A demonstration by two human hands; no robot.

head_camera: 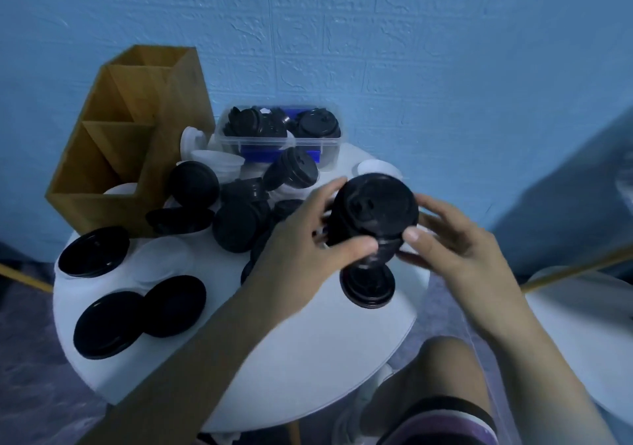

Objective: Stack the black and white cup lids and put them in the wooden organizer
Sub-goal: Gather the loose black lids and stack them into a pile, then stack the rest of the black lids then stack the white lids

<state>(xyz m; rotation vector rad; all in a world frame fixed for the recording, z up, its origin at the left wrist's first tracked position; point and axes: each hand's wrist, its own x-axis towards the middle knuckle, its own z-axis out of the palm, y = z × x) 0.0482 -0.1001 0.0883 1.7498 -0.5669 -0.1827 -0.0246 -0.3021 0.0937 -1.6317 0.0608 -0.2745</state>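
A tall stack of black lids [375, 215] stands on the round white table [308, 359], right of centre. My left hand [301, 249] grips the stack's left side, thumb across its front. My right hand [455, 249] holds its right side, thumb on the rim. Loose black lids lie at the table's left [94, 251] and front left [137, 314]; more are heaped in the middle [239, 221]. White lids [219, 161] sit behind the heap. The wooden organizer [113, 170] stands at the back left, a white lid showing in its front slot.
A clear plastic bin [279, 138] with several black lids stands at the back against the blue wall. My knee [445, 386] is under the table's front right edge. Another white round surface [589, 324] lies at the far right.
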